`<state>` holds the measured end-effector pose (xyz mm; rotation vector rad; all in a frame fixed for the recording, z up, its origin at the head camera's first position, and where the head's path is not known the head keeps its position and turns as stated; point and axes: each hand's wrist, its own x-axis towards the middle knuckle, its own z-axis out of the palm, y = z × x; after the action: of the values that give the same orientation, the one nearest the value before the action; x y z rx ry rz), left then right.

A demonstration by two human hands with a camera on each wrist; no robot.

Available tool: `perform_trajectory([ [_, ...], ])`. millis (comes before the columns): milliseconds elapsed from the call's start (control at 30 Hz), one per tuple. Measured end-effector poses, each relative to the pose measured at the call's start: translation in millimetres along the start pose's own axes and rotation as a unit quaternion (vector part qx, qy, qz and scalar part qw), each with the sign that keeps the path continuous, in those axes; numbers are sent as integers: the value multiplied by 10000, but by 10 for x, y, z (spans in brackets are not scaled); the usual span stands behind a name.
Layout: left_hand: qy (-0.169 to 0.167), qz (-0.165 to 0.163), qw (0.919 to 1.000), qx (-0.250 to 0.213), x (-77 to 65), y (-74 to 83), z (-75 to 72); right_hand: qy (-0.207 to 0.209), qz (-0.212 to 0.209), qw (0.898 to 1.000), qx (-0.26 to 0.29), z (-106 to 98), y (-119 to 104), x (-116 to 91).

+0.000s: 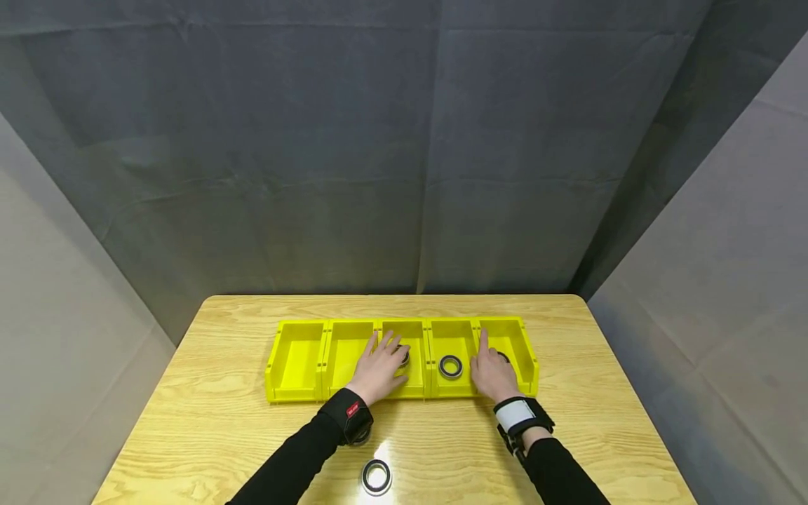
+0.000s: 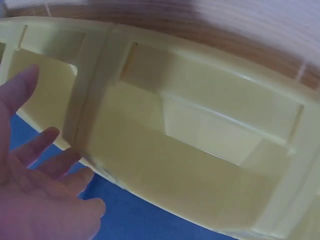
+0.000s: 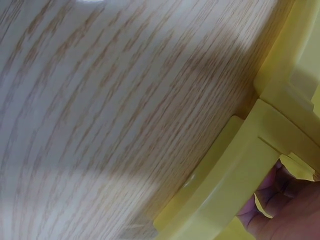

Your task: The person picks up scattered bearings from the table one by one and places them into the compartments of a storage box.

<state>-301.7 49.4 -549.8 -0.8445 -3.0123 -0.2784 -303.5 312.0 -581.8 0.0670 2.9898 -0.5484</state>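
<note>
On the surface [image 1: 221, 393] stands a yellow bin row [image 1: 295, 351], 5 comps. Two front rings [image 1: 365, 477] lie near L wrist, one partly hidden. L hand [image 1: 377, 366] is over 2nd & 3rd comps., fingers spread, partly covering 3rd-comp. ring [image 1: 405, 358]. 4th-comp. ring [image 1: 442, 367] lies flat. R hand [image 1: 495, 372], index straight, is by 4th/5th divider; other fingers' hold cannot be told. 5th-comp. ring [image 1: 505, 356] shows beside.
</note>
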Motion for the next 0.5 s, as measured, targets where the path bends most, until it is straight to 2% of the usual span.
perform_trajectory([
  [167,157,-7,9983,-569,-152,-67,-96,103,45,9999,55,10,-9,6],
  [333,269,-87,9955,-904,-377,-113,-176,147,107,9996,213,25,-17,-16],
  [500,428,-229,9925,-1125,-555,-135,-226,524,-33,9975,478,23,-15,-77],
])
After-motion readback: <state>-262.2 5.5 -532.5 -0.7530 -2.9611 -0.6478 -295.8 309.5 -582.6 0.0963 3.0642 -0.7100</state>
